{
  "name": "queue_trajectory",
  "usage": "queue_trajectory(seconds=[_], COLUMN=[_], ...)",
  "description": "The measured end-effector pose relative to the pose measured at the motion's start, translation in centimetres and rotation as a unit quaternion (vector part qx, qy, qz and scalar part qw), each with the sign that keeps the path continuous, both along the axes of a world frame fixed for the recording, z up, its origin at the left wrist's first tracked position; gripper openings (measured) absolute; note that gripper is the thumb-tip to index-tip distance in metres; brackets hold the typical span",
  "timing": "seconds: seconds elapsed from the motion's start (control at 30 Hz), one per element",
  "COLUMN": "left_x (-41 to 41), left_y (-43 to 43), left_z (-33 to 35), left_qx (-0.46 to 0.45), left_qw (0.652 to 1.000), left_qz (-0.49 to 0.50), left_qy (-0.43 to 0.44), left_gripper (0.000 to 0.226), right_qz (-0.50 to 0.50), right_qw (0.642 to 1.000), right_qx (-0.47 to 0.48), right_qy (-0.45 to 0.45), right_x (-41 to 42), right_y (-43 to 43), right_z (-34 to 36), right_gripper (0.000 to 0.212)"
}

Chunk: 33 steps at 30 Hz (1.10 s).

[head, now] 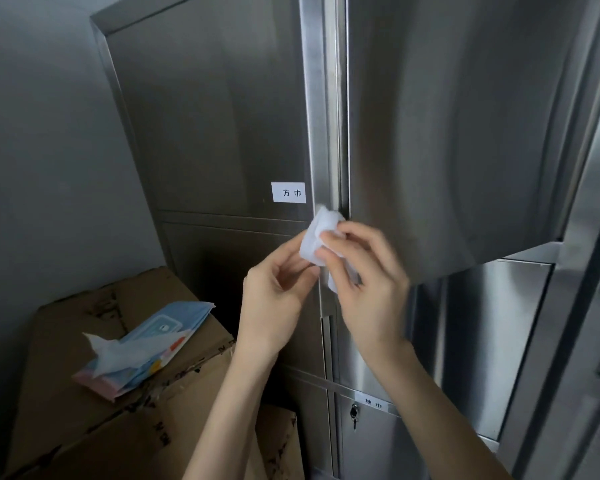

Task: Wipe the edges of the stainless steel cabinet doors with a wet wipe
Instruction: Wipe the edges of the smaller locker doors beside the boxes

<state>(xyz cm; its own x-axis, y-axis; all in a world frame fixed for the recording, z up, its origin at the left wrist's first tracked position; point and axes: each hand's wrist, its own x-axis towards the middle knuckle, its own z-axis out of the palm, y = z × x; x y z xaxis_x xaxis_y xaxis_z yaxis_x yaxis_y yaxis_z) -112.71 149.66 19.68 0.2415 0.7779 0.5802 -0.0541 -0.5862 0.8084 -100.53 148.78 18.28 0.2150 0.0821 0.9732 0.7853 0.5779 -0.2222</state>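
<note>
Left hand (274, 292) and right hand (368, 271) raised together, both pinching crumpled white wet wipe (317, 233) against stainless steel cabinet door edge (321, 133).

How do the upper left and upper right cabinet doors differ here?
The upper left door sits shut and flush; the upper right door is swung out toward the camera. The upper left door carries a white label; the upper right door shows none. Both are stainless steel.

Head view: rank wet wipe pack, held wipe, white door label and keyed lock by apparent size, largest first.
1. wet wipe pack
2. held wipe, partly hidden
3. white door label
4. keyed lock
</note>
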Motion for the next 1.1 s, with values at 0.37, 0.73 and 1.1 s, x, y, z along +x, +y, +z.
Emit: queue_trajectory(seconds=[0.37, 0.73, 1.1], left_x=[0.3, 0.7, 0.0], left_y=[-0.9, -1.0, 2.4], left_z=[-1.3, -2.2, 10.1], left_qx=[-0.016, -0.029, 0.037], left_qw=[0.999, 0.999, 0.999], left_qz=[0.040, 0.012, -0.022], left_qy=[0.020, -0.026, 0.000], left_gripper=[0.052, 0.062, 0.037], right_qz=[0.010, 0.037, 0.006], right_qw=[0.998, 0.999, 0.997], right_qx=[0.053, -0.009, -0.055], right_qy=[0.029, 0.018, 0.062], right_x=[-0.2, 0.6, -0.5], right_y=[1.0, -0.4, -0.5], right_z=[3.9, 5.1, -4.1], right_gripper=[0.006, 0.007, 0.006])
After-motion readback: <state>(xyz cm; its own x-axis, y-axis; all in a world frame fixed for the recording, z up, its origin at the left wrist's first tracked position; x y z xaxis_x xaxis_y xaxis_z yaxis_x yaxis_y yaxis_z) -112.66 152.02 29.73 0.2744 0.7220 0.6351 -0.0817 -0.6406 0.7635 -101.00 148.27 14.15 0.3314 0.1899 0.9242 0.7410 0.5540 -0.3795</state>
